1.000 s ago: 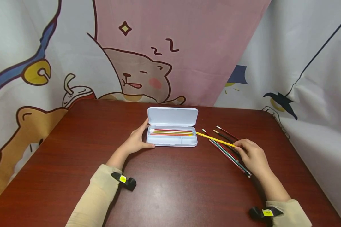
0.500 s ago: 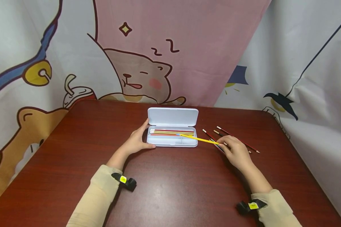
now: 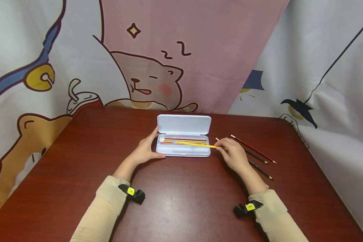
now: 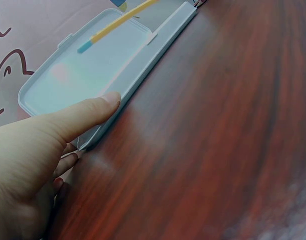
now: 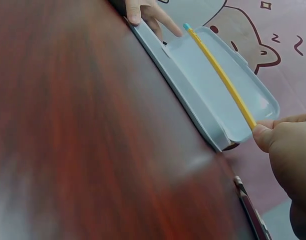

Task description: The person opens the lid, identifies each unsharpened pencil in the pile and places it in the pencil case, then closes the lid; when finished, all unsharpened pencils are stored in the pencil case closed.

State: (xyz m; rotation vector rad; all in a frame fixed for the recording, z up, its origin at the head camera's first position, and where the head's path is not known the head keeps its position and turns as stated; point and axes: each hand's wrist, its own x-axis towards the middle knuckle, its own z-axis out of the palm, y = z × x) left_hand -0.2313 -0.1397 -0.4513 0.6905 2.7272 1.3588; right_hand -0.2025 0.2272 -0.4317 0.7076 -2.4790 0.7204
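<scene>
A white pencil case (image 3: 184,152) lies on the table with its lid (image 3: 184,124) raised at the back. Several pencils (image 3: 169,139) rest in its rear compartment. My left hand (image 3: 143,150) holds the case's left end, thumb on the front wall and fingers towards the back corner. My right hand (image 3: 234,156) pinches one end of a yellow pencil (image 3: 199,145), just right of the case. That pencil points left above the case's open base; its blue-green tip (image 5: 186,26) shows in both wrist views. Inside the case, the contents are hidden from the wrist views.
Several loose pencils lie on the table right of the case, among them a red one (image 3: 254,149) and a dark one (image 3: 260,169); my right hand and forearm partly cover them. The brown table (image 3: 181,195) meets a printed curtain (image 3: 230,50) at the back.
My right hand has moved left with the yellow pencil, bringing it from beside the case to above it. The left hand and the case have stayed put.
</scene>
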